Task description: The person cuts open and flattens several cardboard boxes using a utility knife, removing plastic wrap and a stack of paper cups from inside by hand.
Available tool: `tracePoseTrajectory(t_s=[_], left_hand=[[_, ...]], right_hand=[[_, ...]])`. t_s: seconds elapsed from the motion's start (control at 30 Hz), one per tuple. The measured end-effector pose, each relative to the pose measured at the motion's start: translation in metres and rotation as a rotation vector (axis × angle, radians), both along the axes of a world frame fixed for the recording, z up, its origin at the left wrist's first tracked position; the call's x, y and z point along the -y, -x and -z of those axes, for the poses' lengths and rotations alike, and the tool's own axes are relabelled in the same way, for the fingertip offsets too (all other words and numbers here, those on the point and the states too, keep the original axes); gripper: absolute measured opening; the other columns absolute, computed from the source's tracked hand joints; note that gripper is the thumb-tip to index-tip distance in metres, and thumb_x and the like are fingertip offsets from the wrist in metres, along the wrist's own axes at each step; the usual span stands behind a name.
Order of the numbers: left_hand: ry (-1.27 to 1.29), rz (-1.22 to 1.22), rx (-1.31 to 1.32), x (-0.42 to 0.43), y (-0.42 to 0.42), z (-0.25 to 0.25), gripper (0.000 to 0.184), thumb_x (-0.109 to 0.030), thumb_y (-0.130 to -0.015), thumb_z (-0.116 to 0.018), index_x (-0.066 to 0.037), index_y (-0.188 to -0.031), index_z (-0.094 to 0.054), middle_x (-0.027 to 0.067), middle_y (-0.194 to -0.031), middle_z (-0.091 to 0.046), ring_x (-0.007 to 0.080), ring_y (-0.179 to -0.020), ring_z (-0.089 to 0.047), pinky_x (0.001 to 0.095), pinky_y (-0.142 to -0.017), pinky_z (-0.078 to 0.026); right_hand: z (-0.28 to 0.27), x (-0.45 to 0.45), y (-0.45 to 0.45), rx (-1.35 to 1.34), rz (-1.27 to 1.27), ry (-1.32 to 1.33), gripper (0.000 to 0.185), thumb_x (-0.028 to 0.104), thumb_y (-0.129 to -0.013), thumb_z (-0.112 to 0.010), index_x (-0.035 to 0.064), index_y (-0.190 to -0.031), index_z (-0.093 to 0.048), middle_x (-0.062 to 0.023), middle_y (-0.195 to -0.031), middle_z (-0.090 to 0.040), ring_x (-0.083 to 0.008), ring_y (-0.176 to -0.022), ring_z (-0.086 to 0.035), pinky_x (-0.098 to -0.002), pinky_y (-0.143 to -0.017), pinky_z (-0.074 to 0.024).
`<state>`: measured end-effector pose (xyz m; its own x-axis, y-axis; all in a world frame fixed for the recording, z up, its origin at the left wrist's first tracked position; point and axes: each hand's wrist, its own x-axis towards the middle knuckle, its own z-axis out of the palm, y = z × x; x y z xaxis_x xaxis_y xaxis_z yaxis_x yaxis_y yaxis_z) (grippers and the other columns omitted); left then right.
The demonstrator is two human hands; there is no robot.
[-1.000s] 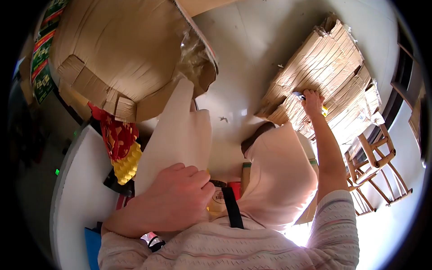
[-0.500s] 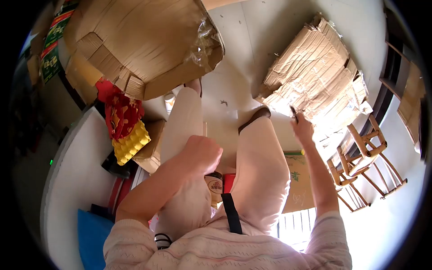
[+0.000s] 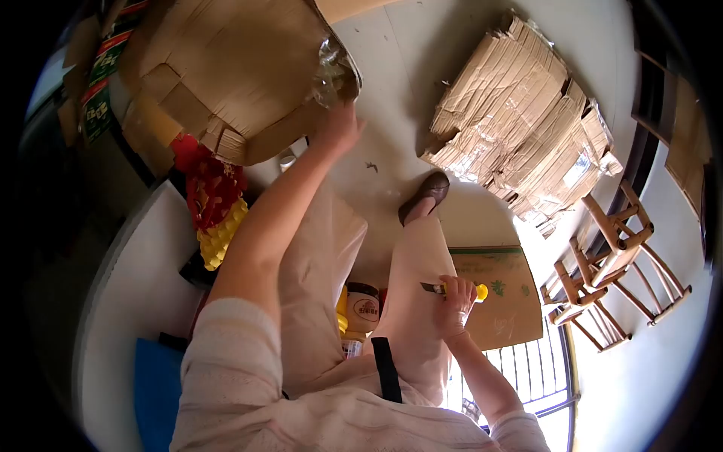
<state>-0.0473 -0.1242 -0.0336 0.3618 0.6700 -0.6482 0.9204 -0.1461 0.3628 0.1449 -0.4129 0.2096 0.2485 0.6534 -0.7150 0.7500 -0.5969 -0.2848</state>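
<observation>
At the upper left stands a big opened cardboard box, its near corner covered with crumpled clear tape. My left hand reaches up to that corner, its fingers closed on the box's edge and partly hidden there. Over my thigh, my right hand is closed round a yellow-handled knife. The knife's dark blade points left, and its yellow end sticks out to the right of the fist.
Flattened cardboard lies stacked on the floor at the upper right. Bamboo stools stand at the right, near a printed carton. A brown-lidded jar sits between my legs. Red decorations and a yellow tray are at the left.
My left hand has moved from my knee up to the cardboard box's corner. My right hand has come back from beside the flattened cardboard to my thigh, still with the knife.
</observation>
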Motion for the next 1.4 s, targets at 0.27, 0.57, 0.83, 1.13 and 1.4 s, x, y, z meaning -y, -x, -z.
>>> tracePoseTrajectory(t_s=[0.27, 0.57, 0.83, 1.13, 1.4], left_hand=[[-0.049, -0.108, -0.11, -0.022, -0.01, 0.084, 0.033, -0.033, -0.079, -0.059, 0.0, -0.075, -0.063, 0.0222, -0.079, -0.063, 0.0382, -0.077, -0.061, 0.0436, -0.07, -0.05], [0.172, -0.194, 0.167, -0.061, 0.066, -0.136, 0.025, -0.022, -0.083, -0.059, 0.001, -0.092, -0.062, 0.014, -0.082, -0.064, 0.0219, -0.075, -0.06, 0.0341, -0.067, -0.047], [0.302, -0.522, 0.529, -0.135, 0.102, -0.351, 0.022, -0.013, -0.086, -0.061, 0.001, -0.103, -0.059, -0.0012, -0.086, -0.06, 0.0056, -0.076, -0.051, 0.0236, -0.069, -0.043], [0.486, -0.62, 0.871, -0.182, 0.161, -0.394, 0.021, -0.014, -0.082, -0.06, 0.0, -0.099, -0.062, -0.001, -0.084, -0.06, 0.0072, -0.074, -0.051, 0.0229, -0.069, -0.04], [0.205, -0.744, 0.742, -0.185, 0.172, -0.389, 0.023, -0.023, -0.084, -0.062, -0.002, -0.076, -0.061, -0.0028, -0.063, -0.051, 0.0064, -0.058, -0.045, 0.0257, -0.052, -0.035]], right_hand=[[-0.007, 0.0, 0.001, -0.032, 0.069, 0.046, 0.038, -0.001, -0.065, -0.053, 0.0079, -0.102, -0.056, -0.0086, -0.094, -0.055, -0.0277, -0.097, -0.049, -0.0432, -0.095, -0.0296], [-0.002, 0.001, 0.002, 0.011, 0.128, 0.027, 0.033, 0.001, -0.07, -0.057, 0.0105, -0.101, -0.055, -0.0093, -0.095, -0.055, -0.0287, -0.098, -0.049, -0.0416, -0.091, -0.033], [-0.056, -0.06, -0.006, 0.018, 0.111, 0.065, 0.023, 0.012, -0.082, -0.056, 0.0117, -0.105, -0.055, -0.0133, -0.097, -0.059, -0.0331, -0.096, -0.055, -0.0435, -0.083, -0.0417], [-0.172, -0.212, 0.02, -0.205, 0.078, -0.08, 0.045, 0.017, -0.082, -0.057, 0.0068, -0.124, -0.045, -0.0231, -0.096, -0.062, -0.036, -0.089, -0.062, -0.0413, -0.076, -0.047], [-0.237, -0.372, 0.115, -0.353, -0.192, -0.216, 0.038, 0.015, -0.088, -0.048, 0.0066, -0.125, -0.042, -0.0248, -0.093, -0.061, -0.0409, -0.085, -0.06, -0.0455, -0.075, -0.0465]])
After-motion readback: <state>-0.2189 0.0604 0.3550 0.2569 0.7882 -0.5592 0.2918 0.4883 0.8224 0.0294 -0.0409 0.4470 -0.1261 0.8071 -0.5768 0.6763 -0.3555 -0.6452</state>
